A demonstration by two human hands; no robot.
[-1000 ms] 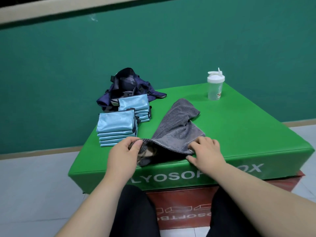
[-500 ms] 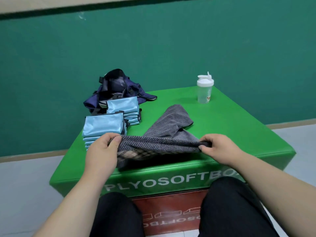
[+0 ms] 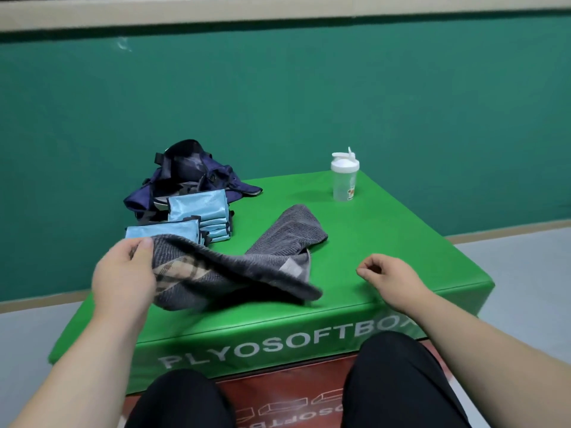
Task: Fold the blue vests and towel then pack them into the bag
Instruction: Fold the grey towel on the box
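Towel, grey and ribbed, lies on the near half of the green padded surface, with its near left edge raised off the padding. The front face of the surface carries white letters reading PLYOSOFTBO, and it rests on a red box of the same kind. Behind it runs a dark green wall with a pale band along the top. The floor on both sides is light grey.

The long axis of the towel runs from near left to far right. Its far end lies flat and points toward the shaker bottle, which stands upright near the far edge with its white flip cap up. The near part is twisted over, so a tan and dark check shows on its underside. One loose corner droops onto the padding in the middle.

My left grip pinches that raised edge between thumb and fingers. My right grip holds nothing. Its fingers are loosely curled over the padding, to the right of the towel and apart from it.

Two stacks of folded blue vests sit at the far left. The nearer stack is partly hidden behind the towel. The farther stack sits against the navy bag, whose mouth gapes open. My knees in black trousers sit below the front edge.
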